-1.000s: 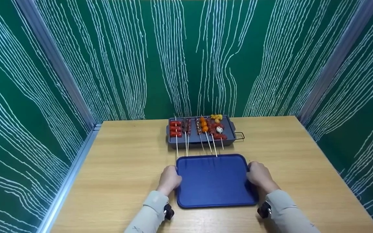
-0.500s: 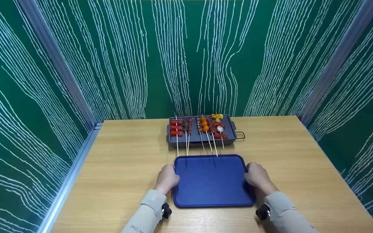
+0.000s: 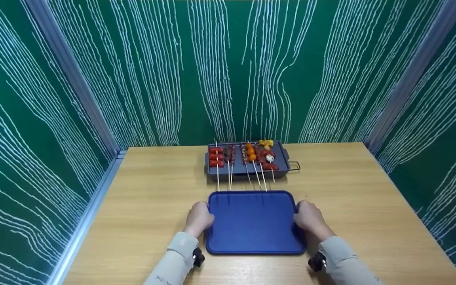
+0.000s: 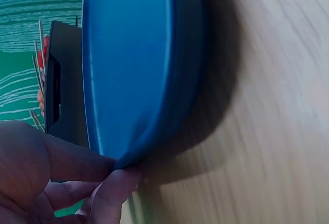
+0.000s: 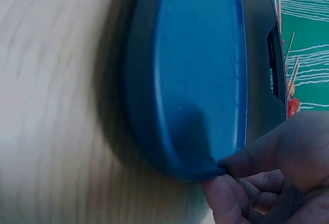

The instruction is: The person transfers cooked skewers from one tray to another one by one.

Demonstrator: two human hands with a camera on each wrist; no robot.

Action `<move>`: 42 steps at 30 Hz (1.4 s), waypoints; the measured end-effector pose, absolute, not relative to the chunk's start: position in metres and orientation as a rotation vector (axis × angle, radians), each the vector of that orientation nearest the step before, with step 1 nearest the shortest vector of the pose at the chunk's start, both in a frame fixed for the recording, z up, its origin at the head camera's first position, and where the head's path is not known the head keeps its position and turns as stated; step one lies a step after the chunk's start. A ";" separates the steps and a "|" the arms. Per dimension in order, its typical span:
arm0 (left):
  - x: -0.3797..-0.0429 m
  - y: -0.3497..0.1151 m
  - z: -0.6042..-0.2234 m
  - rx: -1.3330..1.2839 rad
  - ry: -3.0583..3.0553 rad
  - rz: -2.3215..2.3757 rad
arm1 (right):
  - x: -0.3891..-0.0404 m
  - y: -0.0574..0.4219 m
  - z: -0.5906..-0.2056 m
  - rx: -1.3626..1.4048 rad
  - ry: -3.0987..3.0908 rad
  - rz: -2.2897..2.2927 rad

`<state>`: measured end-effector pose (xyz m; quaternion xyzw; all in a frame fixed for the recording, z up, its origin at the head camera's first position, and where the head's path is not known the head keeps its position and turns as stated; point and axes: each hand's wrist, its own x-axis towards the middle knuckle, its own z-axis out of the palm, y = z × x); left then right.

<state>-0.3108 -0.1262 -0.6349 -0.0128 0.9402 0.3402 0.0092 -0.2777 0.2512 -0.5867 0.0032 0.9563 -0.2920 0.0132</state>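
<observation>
A blue rectangular tray (image 3: pixel 255 225) with a raised rim lies in front of the grill in the head view, nothing on it. My left hand (image 3: pixel 199 218) pinches its left rim between thumb and fingers, as the left wrist view shows on the tray's edge (image 4: pixel 128 80). On the opposite side my right hand (image 3: pixel 310 219) pinches the right rim; in the right wrist view the thumb rests on top of the tray (image 5: pixel 200 80) edge with fingers beneath. A shadow falls on the table beside the tray in both wrist views.
A dark grey tabletop grill (image 3: pixel 236 168) stands at the table's far edge with a wire handle (image 3: pixel 294 166) on its right. Several food skewers (image 3: pixel 251 152) lie across it, sticks pointing toward the tray. Green walls with white lines enclose the wooden table (image 3: pixel 152 190).
Both hands have shifted the tray a little to the left, and its far edge sits slightly nearer to me. The grill and skewers stay in place.
</observation>
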 end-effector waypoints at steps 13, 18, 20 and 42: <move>-0.306 -0.133 -0.633 0.021 2.965 1.115 | -0.272 0.240 -0.582 0.089 2.941 -0.870; -0.297 -0.132 -0.620 0.030 2.939 1.129 | -0.274 0.243 -0.589 0.080 2.950 -0.890; -0.291 -0.129 -0.606 0.007 2.916 1.136 | -0.275 0.243 -0.589 0.074 2.955 -0.902; -0.289 -0.125 -0.580 -0.072 2.859 1.109 | -0.280 0.249 -0.578 0.045 2.959 -0.894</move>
